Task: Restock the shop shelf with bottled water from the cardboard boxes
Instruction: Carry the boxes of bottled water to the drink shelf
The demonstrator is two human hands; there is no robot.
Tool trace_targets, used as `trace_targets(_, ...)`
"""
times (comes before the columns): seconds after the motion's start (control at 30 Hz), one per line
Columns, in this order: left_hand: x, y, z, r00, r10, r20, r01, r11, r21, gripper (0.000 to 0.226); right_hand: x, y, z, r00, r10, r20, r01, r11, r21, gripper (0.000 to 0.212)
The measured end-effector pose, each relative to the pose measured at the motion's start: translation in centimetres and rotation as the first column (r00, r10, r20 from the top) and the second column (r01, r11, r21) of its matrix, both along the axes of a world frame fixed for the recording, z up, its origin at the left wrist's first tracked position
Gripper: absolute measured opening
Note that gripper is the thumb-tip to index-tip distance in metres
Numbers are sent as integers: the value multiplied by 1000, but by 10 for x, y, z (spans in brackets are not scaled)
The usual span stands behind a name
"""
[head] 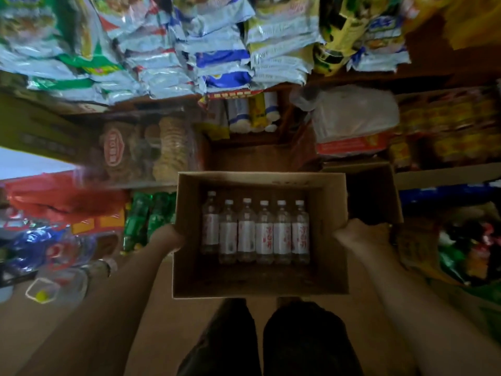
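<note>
- Bottles [256, 230] of water, six of them, lie side by side in a single row on the floor of the open box [187, 213], white caps pointing toward the shelf.
- Box held out in front of the person, above the dark trousers [298, 343], level with the lower shelves.
- Left hand [169, 236] grips the box's left wall near the top edge; its fingers go round behind the cardboard, out of sight.
- Right hand [352, 232] clasps the right wall the same way, fingers hidden behind the box.
- Straight ahead, past the box, a bare gap in the shelf [249, 156].
- Left of that gap, a biscuit pack [151, 150] with a red oval label.
- Right of it, a white plastic bag [355, 115].
- Up top, stacked snack bags [222, 50], blurred.
- Green bottles [146, 215] stand low on the left, just beside the box.
- A second box [371, 194] sits just beyond the right hand.
</note>
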State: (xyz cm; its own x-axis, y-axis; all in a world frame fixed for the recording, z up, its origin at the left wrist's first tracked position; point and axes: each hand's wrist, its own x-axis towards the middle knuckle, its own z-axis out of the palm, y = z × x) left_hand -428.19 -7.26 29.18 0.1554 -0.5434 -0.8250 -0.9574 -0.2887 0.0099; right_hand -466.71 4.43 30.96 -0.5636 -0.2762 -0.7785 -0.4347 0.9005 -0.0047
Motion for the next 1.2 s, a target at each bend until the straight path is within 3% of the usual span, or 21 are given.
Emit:
trace_targets(0.3,-23,-26,-119,996,85,-1,-84,994,67,30,-30,-40,-124,1000,-23,-19,23,1000,1,21)
trace_targets(0.7,-36,-44,-250,923,386,-15,-382,918,108,26,-44,-89,-266,996,86,-12,-86,996,-14,21)
trace_targets(0.83,-37,-54,-286,930,368,-6,-365,925,108,18,-43,-91,-301,995,98,-18,-98,995,14,13)
trace_targets(1.0,-39,-66,-317,918,396,29,-397,914,85,9,-42,-91,-328,995,97,-18,-97,995,14,18)
trace_targets(1.1,-37,-66,-327,943,329,56,-334,934,124,6,-38,-90,-337,996,85,-22,-84,996,8,11)
trace_targets(1.2,-36,-64,-323,972,227,63,-231,971,69,9,-31,-92,-337,996,82,-36,-84,996,-43,25)
